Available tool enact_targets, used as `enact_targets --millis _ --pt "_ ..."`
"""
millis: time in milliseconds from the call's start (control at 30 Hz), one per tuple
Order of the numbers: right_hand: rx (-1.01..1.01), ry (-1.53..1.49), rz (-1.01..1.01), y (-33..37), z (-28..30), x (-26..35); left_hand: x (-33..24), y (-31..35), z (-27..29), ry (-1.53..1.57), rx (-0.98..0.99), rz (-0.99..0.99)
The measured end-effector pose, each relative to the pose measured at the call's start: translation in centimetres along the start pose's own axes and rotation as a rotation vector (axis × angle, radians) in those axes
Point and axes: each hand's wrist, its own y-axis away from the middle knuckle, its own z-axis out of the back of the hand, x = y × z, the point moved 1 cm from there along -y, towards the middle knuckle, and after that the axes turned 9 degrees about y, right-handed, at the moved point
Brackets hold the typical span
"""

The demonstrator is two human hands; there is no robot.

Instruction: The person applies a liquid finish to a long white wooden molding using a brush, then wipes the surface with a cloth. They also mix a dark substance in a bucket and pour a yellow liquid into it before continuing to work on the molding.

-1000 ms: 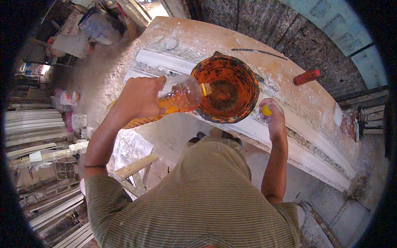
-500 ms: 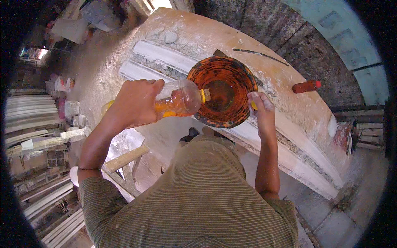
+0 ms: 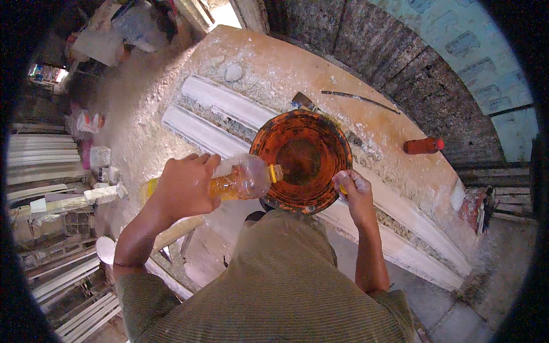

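Observation:
My left hand (image 3: 186, 186) is wrapped round a clear plastic bottle (image 3: 254, 176) with yellow-orange liquid in it. The bottle lies nearly level, its yellow-ringed neck over the left side of an orange-stained bucket (image 3: 265, 134). Dark residue streaks the bucket's inside; a stream of liquid cannot be made out. At the bucket's right rim, my white-dusted right hand (image 3: 355, 191) pinches a small yellow cap (image 3: 343, 188) between closed fingers.
Long white moulded strips (image 3: 209, 134) lie across a dusty tabletop (image 3: 251, 51) under the bucket. A red bottle (image 3: 423, 146) lies on its side at the right. A thin dark rod (image 3: 361, 102) rests farther back. White lengths (image 3: 46, 151) are stacked at the left.
The view has shifted, so the table, bucket and both hands appear lower in the picture. The bottle stays tilted over the bucket, and both holds are unchanged.

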Motion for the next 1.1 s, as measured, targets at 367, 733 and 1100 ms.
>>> enact_targets --millis 367,733,1100 --pt "-0.062 0.103 0.068 -1.9 2.2 0.9 -0.3 -1.1 0.6 -0.095 0.094 0.092" --pt "-0.056 0.068 0.056 -2.0 2.7 0.6 -0.6 -1.3 0.9 -0.127 0.041 0.084" --pt "-0.090 0.074 0.090 -1.3 2.7 -0.3 -0.7 -0.1 1.4 -0.115 -0.016 0.066"
